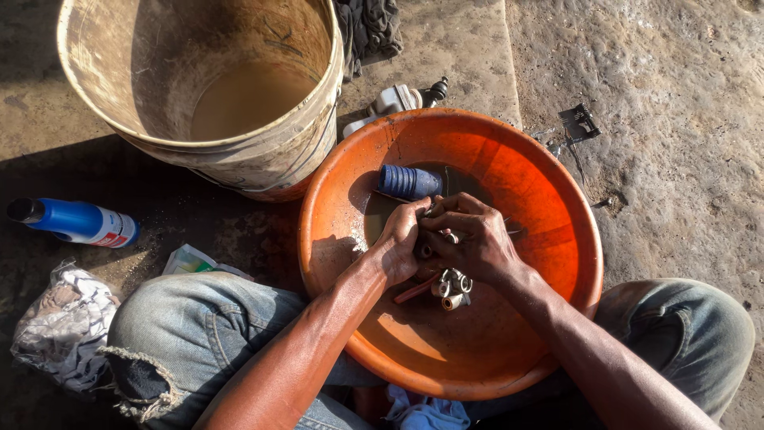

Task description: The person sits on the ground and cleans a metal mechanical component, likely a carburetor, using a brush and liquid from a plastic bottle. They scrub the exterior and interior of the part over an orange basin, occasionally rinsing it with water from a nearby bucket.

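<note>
Concrete floor lay under an orange basin point(557, 239). Both hands, left point(395, 245) and right point(471, 239), clenched one small metal part point(450, 236) between their fingertips; loose fittings point(450, 288) sat just below them.

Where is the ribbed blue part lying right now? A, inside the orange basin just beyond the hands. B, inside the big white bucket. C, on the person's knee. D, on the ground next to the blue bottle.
A: the ribbed blue part lies inside the orange basin, just beyond the left hand and right hand.
</note>
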